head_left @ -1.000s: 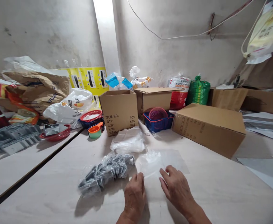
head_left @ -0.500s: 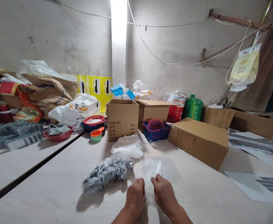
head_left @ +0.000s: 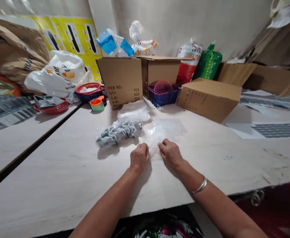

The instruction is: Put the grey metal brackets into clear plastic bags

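Fingers of the left hand and right hand are pinching the near edge of a clear plastic bag, mid-frame. Bag's lying flat, looking empty, so filling seems still undone. One bagged bundle of grey parts is sitting just left, apparently packed; can't tell if sealed. Farther up, spare clear bags are lying before a printed carton, upper middle.

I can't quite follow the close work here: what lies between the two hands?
Part of a thin clear plastic piece lies between the left hand and right hand; the head view shows it.
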A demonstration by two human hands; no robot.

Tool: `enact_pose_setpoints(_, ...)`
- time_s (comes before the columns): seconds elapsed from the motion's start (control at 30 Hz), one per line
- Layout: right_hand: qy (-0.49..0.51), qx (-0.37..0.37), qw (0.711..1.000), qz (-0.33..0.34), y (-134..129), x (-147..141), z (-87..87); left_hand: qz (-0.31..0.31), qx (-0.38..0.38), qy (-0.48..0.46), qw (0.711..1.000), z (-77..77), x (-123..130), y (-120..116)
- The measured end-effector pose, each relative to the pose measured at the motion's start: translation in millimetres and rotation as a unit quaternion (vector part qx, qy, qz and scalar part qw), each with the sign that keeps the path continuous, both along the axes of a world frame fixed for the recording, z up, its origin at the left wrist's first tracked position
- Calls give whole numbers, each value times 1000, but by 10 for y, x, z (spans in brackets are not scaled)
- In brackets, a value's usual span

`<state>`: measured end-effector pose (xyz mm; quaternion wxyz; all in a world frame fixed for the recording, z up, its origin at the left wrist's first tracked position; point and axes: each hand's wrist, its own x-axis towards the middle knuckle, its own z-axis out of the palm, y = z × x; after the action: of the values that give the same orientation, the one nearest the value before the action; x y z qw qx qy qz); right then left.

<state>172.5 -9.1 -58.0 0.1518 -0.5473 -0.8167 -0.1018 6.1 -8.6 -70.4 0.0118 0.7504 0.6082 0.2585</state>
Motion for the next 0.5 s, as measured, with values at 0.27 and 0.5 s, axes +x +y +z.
enact_pose_setpoints(0.27,17,11,999,47,46,80,-45,-12,4,-43,999,-49,-35,46)
enact_pose_setpoints(0.5,86,-4,990,109,90,166,-76,-7,4,-59,998,-49,-35,73)
